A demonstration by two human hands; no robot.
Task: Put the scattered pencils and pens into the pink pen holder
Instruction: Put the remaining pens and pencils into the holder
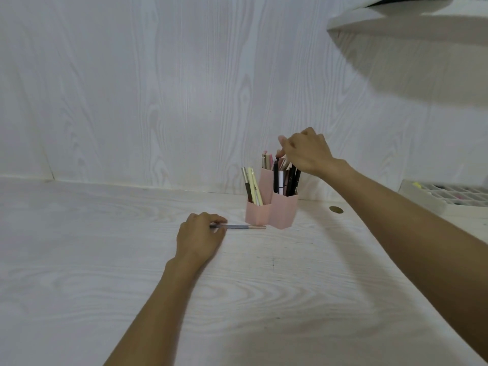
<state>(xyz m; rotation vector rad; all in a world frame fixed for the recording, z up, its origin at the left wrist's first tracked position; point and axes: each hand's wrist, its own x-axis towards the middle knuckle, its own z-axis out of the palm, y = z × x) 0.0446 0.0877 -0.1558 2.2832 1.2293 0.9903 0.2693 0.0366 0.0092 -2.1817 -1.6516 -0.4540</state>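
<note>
The pink pen holder [282, 211] stands on the white wood-grain desk [105, 260] near the back wall, its compartments filled with several pens and pencils. My right hand [307, 153] hovers over the tallest right compartment and pinches the top of a black pen [276, 175] standing in it. A grey pen with a rose-gold tip [244, 227] lies flat on the desk just in front of the holder. My left hand [202, 235] pinches that pen's left end between thumb and fingers.
A white organiser tray [433, 194] with small compartments sits at the right edge. A round brown cable hole [336, 209] is in the desk right of the holder. A white shelf [406, 25] overhangs at the top right.
</note>
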